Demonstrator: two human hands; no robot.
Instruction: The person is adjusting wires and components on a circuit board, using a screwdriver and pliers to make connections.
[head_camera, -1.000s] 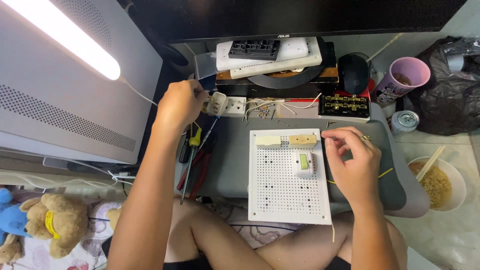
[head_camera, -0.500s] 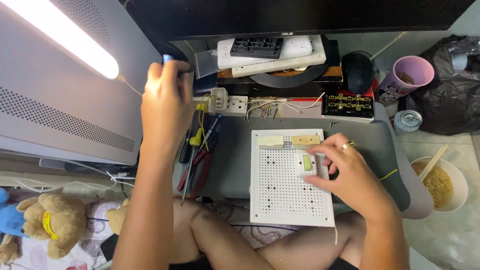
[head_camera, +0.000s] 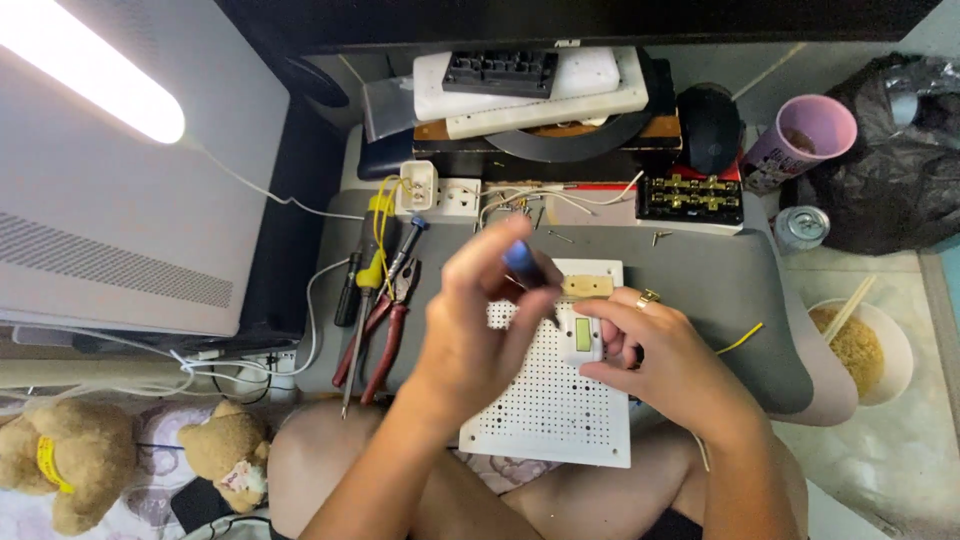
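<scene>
Pink cup, noodle bowl, teddy bears

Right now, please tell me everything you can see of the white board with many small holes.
The white perforated board is a flat rectangle, plastic by its look, covered with a regular grid of small holes. It lies on the grey lap desk, its near edge reaching over the person's legs. A small beige part sits at its far edge. The right hand holds a small white device with a green window against it. The left hand, holding a blue-handled tool, covers its left part.
</scene>
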